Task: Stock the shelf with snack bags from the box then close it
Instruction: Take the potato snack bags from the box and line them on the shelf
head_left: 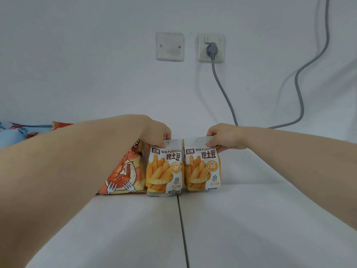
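Left hand [156, 134] and right hand [225, 136] pinch two upright fries bags [164, 171] (side by side).

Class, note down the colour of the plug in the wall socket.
The plug is grey, shown best in the head view.

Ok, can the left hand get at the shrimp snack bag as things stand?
Probably yes: the shrimp snack bag sits right beside the left hand, next to the left fries bag it pinches, with nothing between. It would have to let go first.
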